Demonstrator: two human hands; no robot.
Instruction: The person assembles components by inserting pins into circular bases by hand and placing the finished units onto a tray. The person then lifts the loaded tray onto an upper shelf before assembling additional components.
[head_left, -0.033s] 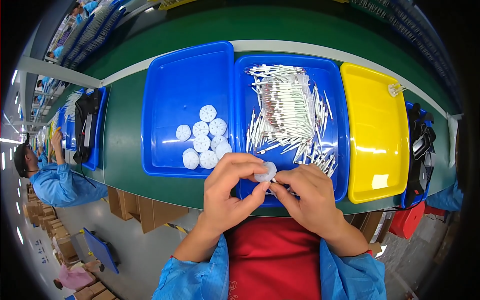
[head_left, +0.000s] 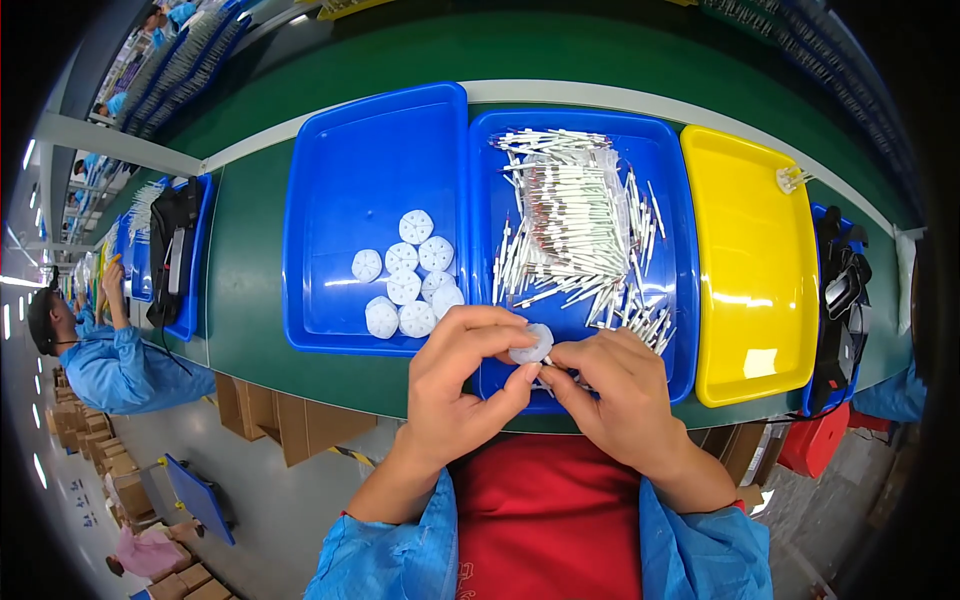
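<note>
Over the front edge of the middle blue tray (head_left: 682,250), my left hand (head_left: 455,385) pinches a translucent white round plastic piece (head_left: 532,345) between thumb and fingers. Against the right side of that piece, my right hand (head_left: 615,395) closes thumb and forefinger on a small white stick (head_left: 546,361), mostly hidden by the fingertips. Behind my hands the middle tray holds many thin white sticks (head_left: 575,215), some bundled in clear plastic and others loose. Several similar white round pieces (head_left: 403,287) with slotted faces lie in the left blue tray (head_left: 375,150).
A yellow tray (head_left: 755,250) at the right has a white piece with prongs (head_left: 790,180) at its far corner. Dark devices (head_left: 845,290) sit in a blue tray beyond it. At the left, a co-worker (head_left: 125,360) in blue stands by the green bench (head_left: 245,270).
</note>
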